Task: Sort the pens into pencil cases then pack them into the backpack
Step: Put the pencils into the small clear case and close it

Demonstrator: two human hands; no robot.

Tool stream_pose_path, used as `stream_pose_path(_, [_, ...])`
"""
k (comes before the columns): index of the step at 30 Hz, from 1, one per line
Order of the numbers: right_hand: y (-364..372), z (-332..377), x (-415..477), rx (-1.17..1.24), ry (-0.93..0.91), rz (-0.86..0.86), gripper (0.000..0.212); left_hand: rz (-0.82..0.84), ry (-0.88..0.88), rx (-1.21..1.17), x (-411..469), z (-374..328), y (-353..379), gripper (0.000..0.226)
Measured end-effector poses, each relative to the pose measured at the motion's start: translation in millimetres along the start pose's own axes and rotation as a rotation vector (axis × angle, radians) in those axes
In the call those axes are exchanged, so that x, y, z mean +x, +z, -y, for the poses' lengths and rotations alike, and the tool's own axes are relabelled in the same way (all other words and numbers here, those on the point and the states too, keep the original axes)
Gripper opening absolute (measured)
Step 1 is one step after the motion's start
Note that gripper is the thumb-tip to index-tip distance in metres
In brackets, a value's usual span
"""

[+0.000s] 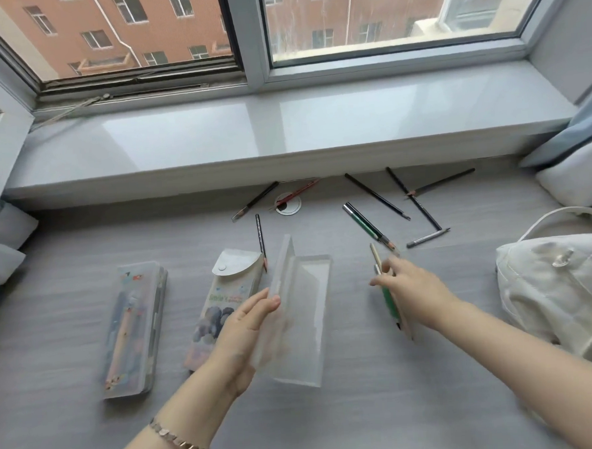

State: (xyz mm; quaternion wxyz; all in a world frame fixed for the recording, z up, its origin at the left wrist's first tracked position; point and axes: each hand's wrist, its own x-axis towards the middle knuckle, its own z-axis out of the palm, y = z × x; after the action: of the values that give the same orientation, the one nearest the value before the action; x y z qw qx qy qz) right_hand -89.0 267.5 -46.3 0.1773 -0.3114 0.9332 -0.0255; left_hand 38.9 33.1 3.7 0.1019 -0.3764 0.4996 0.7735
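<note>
Worktop edge: the grey worktop (366, 409) runs back to the window sill (283, 132), whose front lip overhangs its far edge.
Open room: bare surface lies in front of both hands, and between the right hand and the backpack.
Side limits: a white cushion (573, 175) lies at the far right; the closed printed case (135, 329) and the flap pouch (223, 296) lie to the left, side by side but apart.
Backpack: the white backpack (558, 279) lies at the right edge, with its strap looped behind it.
Loose pencils: dark loose pencils (375, 196) are scattered near the sill, some crossing; one lies over a round cable port (288, 206).
Single pencil: one dark pencil (261, 240) lies just beside the flap pouch.
Transparent case: the transparent case (310, 319) stands open at centre with its lid (284, 262) raised; nothing is visible inside.
Left hand: the left hand (248, 326) grips the transparent case at its left edge, fingers close together along the lid; a bracelet (177, 438) is on the wrist.
Right hand: the right hand (414, 286) is raised to the right of the case, palm turned left.
Right fingers: curled round a pen bundle (389, 301) of a green pen and a pale one, tips pointing away.
</note>
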Motion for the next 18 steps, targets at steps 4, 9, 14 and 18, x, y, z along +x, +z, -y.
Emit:
stream_pose_path(4, [2, -11, -1, -0.358, -0.463, 0.082, 0.033, -0.064, -0.030, -0.007, -1, -2, -2, 0.014])
stream_pose_path(9, [2, -22, 9, -0.548, -0.679, 0.117, 0.036, -0.078, -0.070, -0.080, -3, -8, 1, 0.012])
stream_pose_path(14, [13, -24, 12, -0.505, -0.903, 0.008, 0.035, -0.130, -0.032, -0.090, -8, -8, 9, 0.007])
stream_pose_path(18, [17, -11, 5, -0.220, -0.906, -0.258, 0.028, -0.143, -0.022, -0.051, -10, -6, 13, 0.007])
